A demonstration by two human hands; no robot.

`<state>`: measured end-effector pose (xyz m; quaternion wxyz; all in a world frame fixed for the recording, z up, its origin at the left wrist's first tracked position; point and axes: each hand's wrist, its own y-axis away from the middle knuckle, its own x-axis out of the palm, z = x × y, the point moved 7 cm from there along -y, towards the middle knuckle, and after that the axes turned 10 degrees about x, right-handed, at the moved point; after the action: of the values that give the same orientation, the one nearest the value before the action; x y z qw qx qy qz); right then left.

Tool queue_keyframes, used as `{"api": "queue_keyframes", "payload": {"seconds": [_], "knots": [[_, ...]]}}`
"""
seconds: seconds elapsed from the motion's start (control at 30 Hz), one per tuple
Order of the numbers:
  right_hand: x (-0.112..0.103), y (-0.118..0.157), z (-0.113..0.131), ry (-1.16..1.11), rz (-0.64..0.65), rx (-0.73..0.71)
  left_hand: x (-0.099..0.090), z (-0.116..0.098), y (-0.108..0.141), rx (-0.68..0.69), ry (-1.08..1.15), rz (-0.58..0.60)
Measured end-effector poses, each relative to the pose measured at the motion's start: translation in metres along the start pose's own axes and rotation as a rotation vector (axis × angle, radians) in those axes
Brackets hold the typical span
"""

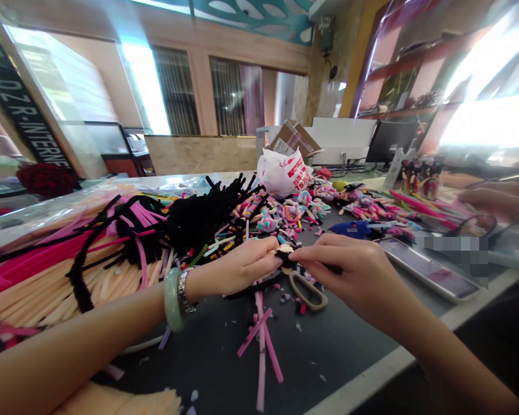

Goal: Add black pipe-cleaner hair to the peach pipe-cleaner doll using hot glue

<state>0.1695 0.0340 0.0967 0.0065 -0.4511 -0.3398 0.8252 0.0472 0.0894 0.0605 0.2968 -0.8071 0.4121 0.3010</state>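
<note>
Near the middle of the table, my left hand (253, 262) pinches a small doll head (286, 251) made of cream and black fuzzy pipe cleaner. My right hand (343, 262) pinches the same piece from the other side, its fingertips pressed together. Just below my fingers lie scissors (310, 293) with beige handles; their blades are mostly hidden. Several pink pipe cleaner pieces (260, 346) rest on the dark table (350, 357) in front. A green bangle and a metal bracelet circle my left wrist.
Bundles of cream pipe cleaners (38, 288) and black ones (203, 213) pile up at left. Small colourful dolls (294, 210) heap behind, near a white plastic bag (284, 173). A blue glue gun (352, 229) and a phone (428, 268) lie right. Another person's hand (493, 199) shows at far right.
</note>
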Motion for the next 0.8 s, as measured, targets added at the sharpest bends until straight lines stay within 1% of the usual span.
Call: {"api": "queue_keyframes", "payload": {"seconds": [0.4, 0.6, 0.8], "knots": [[0.0068, -0.0003, 0.003, 0.036, 0.092, -0.057, 0.0001, 0.0016, -0.0005, 0.03, -0.058, -0.001], [0.0072, -0.0003, 0.0024, 0.042, 0.078, -0.072, 0.001, 0.0032, -0.0001, 0.039, -0.075, -0.019], [0.0086, -0.0013, 0.002, 0.011, 0.045, -0.078, 0.0023, 0.0052, 0.0006, 0.021, -0.02, -0.027]]}}
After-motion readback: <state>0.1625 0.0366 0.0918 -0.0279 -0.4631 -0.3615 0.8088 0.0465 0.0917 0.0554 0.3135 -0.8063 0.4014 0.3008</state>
